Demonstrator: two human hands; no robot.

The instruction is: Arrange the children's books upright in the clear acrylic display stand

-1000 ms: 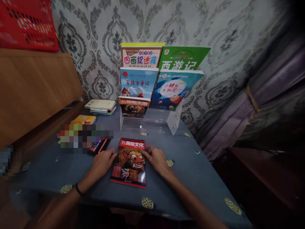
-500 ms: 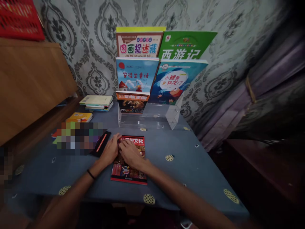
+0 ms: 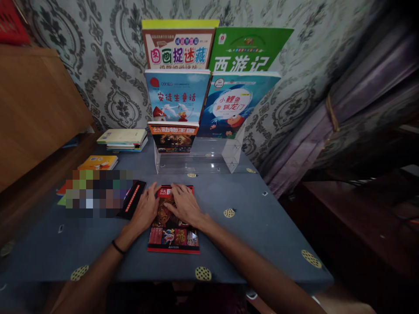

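A red-and-black book [image 3: 168,237] with Chinese lettering and small pictures on its cover lies flat on the table. Along its left edge, my left hand [image 3: 147,206] rests with fingers stretched out, a dark band at the wrist. My right hand [image 3: 186,203] lies over the upper right of the cover, fingers extended and thumb apart, hiding part of the title. Neither hand grips anything. Just left of my left hand is a black book [image 3: 135,196] with red lettering on it, partly under a blurred-out patch.
Behind, a clear acrylic rack [image 3: 231,161] holds several books, among them a green book [image 3: 252,48] and a lion-covered book [image 3: 173,138]. A book stack [image 3: 122,138] and a yellow book [image 3: 98,162] lie at left. A wooden cabinet [image 3: 36,109] borders the blue tablecloth [image 3: 248,244].
My hands have moved apart on the book: the right hand slid right and spread out, the left shifted slightly left. More of the lower cover shows. The view has shifted a little.
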